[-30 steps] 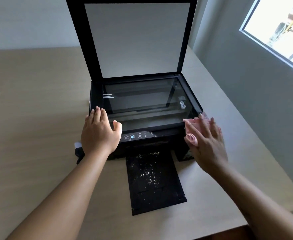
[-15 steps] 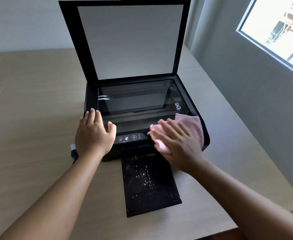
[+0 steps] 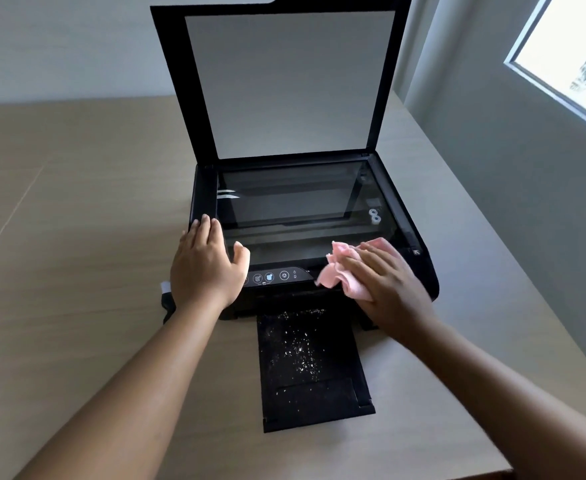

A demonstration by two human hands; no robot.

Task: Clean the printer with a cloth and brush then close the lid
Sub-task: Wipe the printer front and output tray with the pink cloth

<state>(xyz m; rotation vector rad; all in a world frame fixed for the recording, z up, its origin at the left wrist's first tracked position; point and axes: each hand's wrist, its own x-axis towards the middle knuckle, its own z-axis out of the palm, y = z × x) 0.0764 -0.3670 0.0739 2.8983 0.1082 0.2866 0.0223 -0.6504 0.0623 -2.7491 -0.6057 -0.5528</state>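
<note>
I stand at a pale wood-grain surface (image 3: 76, 271) that runs back to a plain grey wall (image 3: 59, 46). To my right another grey wall (image 3: 527, 185) holds a window (image 3: 575, 53), bright with daylight that falls across the surface's near right corner.

light wood table (image 3: 76, 271), grey wall (image 3: 527, 202), bright window (image 3: 575, 57)
</note>
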